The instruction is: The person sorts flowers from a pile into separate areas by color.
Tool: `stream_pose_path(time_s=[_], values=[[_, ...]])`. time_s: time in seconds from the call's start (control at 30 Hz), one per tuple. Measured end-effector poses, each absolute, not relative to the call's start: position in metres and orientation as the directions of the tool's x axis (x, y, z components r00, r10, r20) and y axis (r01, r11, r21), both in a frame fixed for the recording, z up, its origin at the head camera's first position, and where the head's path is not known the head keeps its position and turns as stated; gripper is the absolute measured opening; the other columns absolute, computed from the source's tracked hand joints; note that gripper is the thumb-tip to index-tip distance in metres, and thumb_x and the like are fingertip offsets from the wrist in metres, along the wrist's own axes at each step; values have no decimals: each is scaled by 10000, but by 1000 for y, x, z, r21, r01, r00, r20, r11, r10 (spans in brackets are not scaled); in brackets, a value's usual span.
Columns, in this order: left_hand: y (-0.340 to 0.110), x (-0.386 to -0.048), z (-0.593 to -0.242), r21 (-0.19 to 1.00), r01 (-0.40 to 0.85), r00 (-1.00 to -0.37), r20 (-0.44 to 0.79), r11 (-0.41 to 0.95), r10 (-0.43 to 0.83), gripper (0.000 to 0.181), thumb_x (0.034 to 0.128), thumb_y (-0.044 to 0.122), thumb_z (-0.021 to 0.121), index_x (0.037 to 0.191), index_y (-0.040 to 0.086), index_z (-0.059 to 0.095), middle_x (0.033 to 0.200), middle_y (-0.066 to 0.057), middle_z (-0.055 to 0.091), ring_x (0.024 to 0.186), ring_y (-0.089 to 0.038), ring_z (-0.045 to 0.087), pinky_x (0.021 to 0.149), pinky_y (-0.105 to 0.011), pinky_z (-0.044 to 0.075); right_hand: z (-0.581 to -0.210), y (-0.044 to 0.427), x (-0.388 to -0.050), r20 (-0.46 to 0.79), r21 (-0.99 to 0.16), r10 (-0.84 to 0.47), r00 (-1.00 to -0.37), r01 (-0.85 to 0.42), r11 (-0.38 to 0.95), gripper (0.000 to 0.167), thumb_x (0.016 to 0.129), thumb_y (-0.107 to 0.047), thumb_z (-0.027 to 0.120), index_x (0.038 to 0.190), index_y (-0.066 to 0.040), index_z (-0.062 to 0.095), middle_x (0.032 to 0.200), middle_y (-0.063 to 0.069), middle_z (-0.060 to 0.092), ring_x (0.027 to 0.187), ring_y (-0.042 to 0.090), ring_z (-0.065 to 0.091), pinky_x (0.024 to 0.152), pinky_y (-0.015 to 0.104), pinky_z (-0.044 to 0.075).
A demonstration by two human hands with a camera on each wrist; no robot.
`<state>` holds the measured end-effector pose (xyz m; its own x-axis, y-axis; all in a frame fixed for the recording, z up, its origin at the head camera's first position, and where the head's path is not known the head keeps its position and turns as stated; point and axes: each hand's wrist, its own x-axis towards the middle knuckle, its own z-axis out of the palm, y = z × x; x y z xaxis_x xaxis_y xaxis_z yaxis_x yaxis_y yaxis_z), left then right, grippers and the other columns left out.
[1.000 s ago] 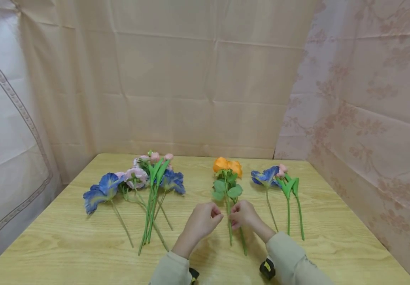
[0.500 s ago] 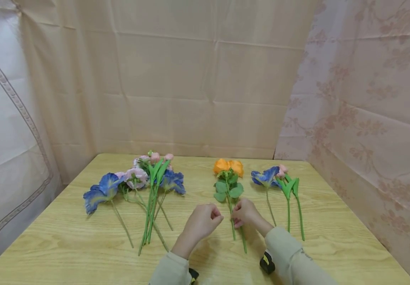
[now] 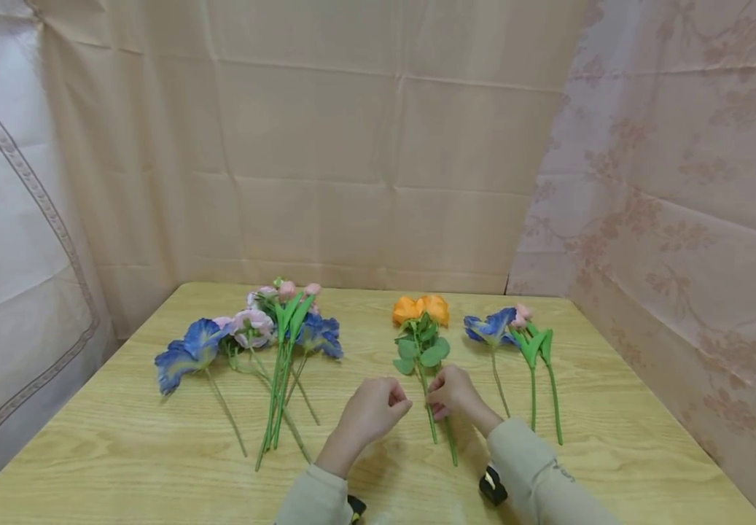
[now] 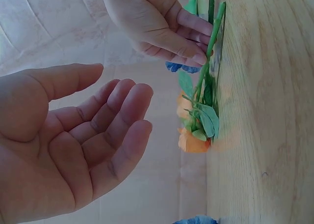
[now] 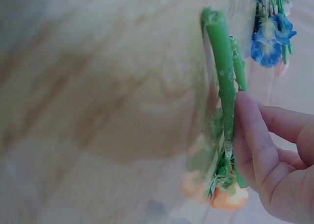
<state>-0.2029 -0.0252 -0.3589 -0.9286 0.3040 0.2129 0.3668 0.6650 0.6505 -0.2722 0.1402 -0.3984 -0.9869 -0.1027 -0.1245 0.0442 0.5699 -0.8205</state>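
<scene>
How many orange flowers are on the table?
2: the left orange flower and right orange flower, blooms side by side near the far edge of the table. None appear hidden.

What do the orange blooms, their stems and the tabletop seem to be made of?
Orange blooms: probably fabric, matte; petals look thin, without shine.
Stems: likely moulded plastic, faintly glossy, with bumps along the green surface.
Tabletop: wood or printed laminate; grain shows, and blurred reflections suggest gloss.

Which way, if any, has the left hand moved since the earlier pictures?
No, not noticeably: in the head view, the left hand keeps its place to the right of the leftmost blue flower.
</scene>
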Motion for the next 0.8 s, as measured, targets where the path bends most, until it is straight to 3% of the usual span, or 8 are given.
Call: stream_pose_path(time_s=[0.53,0.8], values=[[-26,-203,-362,637,367,-929,216,678,300,107,823,155,629,737,96,610,639,60,522,568,-77,467,516,-238,390,-392,143,-263,-47,-816,-119,-992,-30,577,84,775,55,626,696,55,597,513,113,561,424,214,564,432,317,491],[-39,-208,-359,626,336,-942,239,704,237,90,835,142,624,780,70,618,680,28,556,587,-95,496,522,-250,409,-388,150,-253,15,-813,-207,-978,-133,567,88,807,-5,613,739,50,607,502,75,524,382,148,511,397,298,470]])
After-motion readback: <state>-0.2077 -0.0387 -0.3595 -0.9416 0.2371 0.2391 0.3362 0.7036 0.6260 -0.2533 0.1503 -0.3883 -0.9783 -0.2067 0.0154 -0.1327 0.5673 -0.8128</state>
